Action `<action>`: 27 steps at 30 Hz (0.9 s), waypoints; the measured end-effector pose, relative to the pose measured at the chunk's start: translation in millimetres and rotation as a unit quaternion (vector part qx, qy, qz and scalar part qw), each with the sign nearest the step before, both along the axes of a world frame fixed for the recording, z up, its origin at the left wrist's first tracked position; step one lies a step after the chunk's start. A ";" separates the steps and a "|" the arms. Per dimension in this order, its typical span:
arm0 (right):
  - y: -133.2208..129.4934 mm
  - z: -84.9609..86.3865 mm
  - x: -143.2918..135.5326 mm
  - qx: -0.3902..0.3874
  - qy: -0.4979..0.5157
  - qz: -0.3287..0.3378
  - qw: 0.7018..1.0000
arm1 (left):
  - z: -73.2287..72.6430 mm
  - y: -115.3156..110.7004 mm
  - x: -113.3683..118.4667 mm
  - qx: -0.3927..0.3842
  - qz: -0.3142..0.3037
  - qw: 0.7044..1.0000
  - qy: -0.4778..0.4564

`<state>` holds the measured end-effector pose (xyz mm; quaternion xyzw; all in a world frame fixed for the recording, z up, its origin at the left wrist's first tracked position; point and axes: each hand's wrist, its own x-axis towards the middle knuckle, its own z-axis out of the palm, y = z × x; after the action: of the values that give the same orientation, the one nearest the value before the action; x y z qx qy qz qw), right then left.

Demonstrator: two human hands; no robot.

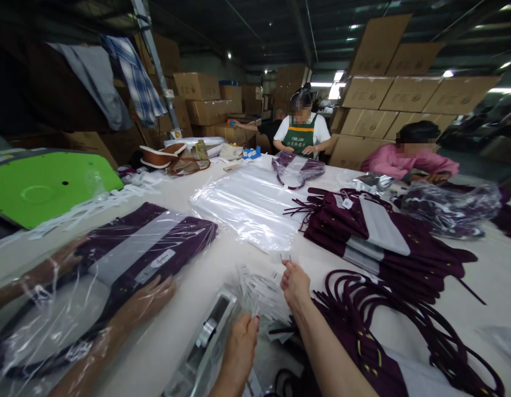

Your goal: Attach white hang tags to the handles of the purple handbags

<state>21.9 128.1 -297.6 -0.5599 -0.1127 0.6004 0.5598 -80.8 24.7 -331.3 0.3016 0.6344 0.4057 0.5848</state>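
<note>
My right hand (296, 284) is raised over the middle of the table, thumb and finger pinched on a small white tag (285, 257). Lower down, my left hand (241, 344) is closed; whatever its fingers grip, if anything, I cannot make out. Between and beyond my hands lies a loose heap of white tags (265, 292). Left of my left hand is a tape dispenser-like metal and plastic thing (208, 333). Dark purple aprons with long cords (362, 342) lie right of my right forearm, beneath a folded purple stack (342, 234) farther back.
At left, a co-worker's hands (150, 300) are inside a clear bag around a purple folded garment (156, 220). Clear plastic bags (247, 204) lie mid-table. A green machine (52, 184) stands at left. Two people (302, 132) work across the table, before stacked cartons (371, 91).
</note>
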 end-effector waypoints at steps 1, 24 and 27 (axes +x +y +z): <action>4.2 3.3 7.1 0.008 -0.005 -0.003 1.000 | -1.1 -1.1 -2.2 0.016 -0.012 0.999 0.037; -34.3 57.1 74.4 0.101 -0.001 -0.071 0.992 | 18.8 5.0 -20.2 0.076 -0.228 0.811 0.533; -56.7 83.3 102.7 0.108 -0.006 -0.056 0.993 | 29.5 0.4 -27.3 0.092 -0.249 0.754 0.602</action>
<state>124.6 71.4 -214.3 -0.5048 -0.1487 0.5496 0.6489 -108.2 25.1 -301.9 0.6828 0.7176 0.0369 0.1322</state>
